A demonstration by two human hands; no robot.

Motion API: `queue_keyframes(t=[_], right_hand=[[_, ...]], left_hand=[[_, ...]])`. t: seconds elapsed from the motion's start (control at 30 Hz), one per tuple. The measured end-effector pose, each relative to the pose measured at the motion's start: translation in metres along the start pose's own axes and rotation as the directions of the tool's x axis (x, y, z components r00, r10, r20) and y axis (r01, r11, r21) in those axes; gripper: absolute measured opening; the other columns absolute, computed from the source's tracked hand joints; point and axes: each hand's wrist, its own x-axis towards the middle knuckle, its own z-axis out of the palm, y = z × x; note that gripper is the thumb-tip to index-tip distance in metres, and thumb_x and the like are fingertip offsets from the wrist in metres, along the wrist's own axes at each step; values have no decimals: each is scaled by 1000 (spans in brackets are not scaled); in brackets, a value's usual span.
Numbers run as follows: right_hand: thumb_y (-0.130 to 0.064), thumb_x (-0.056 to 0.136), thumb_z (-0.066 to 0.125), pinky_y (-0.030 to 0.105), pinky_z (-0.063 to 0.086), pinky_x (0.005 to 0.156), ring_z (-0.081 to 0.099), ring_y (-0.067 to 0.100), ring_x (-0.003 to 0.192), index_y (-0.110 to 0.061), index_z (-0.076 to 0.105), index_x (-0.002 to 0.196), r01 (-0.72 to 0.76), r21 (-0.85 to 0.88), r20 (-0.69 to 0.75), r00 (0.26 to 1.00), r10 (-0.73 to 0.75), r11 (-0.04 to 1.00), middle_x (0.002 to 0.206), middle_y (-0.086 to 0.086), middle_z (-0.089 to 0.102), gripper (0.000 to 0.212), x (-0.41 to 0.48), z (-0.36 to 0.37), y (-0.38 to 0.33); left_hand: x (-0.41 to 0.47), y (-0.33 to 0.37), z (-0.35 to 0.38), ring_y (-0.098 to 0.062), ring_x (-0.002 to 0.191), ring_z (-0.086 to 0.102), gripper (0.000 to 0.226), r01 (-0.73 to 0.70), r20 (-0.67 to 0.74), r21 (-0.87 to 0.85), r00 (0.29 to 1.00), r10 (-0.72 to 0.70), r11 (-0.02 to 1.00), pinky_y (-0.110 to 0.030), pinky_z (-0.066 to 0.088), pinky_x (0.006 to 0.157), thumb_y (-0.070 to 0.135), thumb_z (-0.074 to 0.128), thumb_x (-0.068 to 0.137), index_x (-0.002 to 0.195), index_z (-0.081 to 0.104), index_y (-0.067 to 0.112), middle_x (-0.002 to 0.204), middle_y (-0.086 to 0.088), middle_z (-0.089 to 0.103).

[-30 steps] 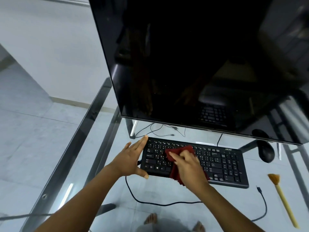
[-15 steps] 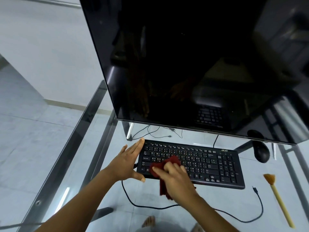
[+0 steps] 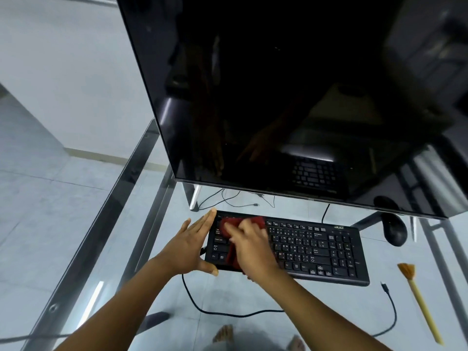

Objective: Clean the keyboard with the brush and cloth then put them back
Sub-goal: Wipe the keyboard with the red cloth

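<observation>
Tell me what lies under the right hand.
A dark red cloth, pressed onto the left end of the keyboard by the right hand. The keys beneath cloth and hand are hidden.

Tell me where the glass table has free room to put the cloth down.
Free: the glass right of the keyboard, between mouse and brush; left of the left hand, up to the glass edge. Crowded: behind the keyboard, under the monitor, where thin wires lie.

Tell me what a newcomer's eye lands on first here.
The huge dark monitor fills the upper frame, above the black keyboard on the glass table. Next, the right hand presses a red cloth onto the keyboard's left end while the left hand, flat, braces its left edge. A yellow-handled brush lies apart at right.
</observation>
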Motion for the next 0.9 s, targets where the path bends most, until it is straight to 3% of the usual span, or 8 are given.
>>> queue_keyframes(t=[0.1,0.2,0.27,0.43,0.57,0.73,0.83,0.9], right_hand=[[-27,91,61,32,37,74,44,20,93,-41,52,122,255,43,182,949,-258,966,100,-3,48,35,-5,-4,-9],[-16,93,57,37,46,78,52,25,95,-35,57,126,-36,57,-77,996,40,998,101,-1,55,39,19,-5,12],[-12,91,57,40,44,84,54,28,99,-25,57,131,-231,37,-183,955,234,972,107,4,58,41,27,0,6],[-14,87,62,37,40,77,51,23,88,-27,56,125,253,-95,15,967,-253,963,98,1,53,40,17,8,-2],[-15,90,58,39,42,86,53,26,100,-25,53,132,-210,-16,-180,962,203,978,109,3,57,44,34,4,0],[-16,90,55,40,41,82,53,26,96,-24,51,130,159,-107,-11,987,-161,981,106,3,54,42,20,10,-9],[-17,93,52,38,40,90,51,24,106,-27,46,136,-205,-74,-163,968,191,976,117,2,54,44,30,-4,13],[-17,90,57,40,38,90,51,25,107,-28,45,135,-204,-69,-100,975,197,976,119,2,52,48,25,-4,0]], left_hand=[[0,0,0,-3,146,-1,146,-4,4,-7,1000,4,1000,-37,-5,119,74,74,51,149,-24,26,161,7,-2],[1,0,-2,-4,146,-1,145,-3,-4,-20,1000,3,1000,-38,-6,119,77,72,51,149,-22,26,161,6,-1],[0,1,-1,-5,147,-1,145,0,-7,-23,1000,0,1000,-38,-6,118,77,72,52,149,-23,26,162,6,-1],[0,0,0,-5,147,2,145,7,0,-17,1000,-7,1000,-36,-7,119,76,73,52,147,-27,28,161,7,1],[1,0,0,-5,147,0,145,8,-7,-19,1000,-8,1000,-36,-8,118,77,71,53,148,-25,26,162,5,0],[-1,0,0,-7,147,6,145,14,-4,-23,1000,-15,1000,-33,-8,118,79,70,51,148,-25,27,161,5,5],[0,1,-1,-7,147,4,145,7,-10,-26,1000,-7,1000,-35,-7,117,78,71,51,149,-23,26,162,6,3],[-1,0,-1,-6,147,5,145,5,-17,-37,1000,-6,999,-35,-7,117,77,72,51,149,-21,26,161,6,4]])
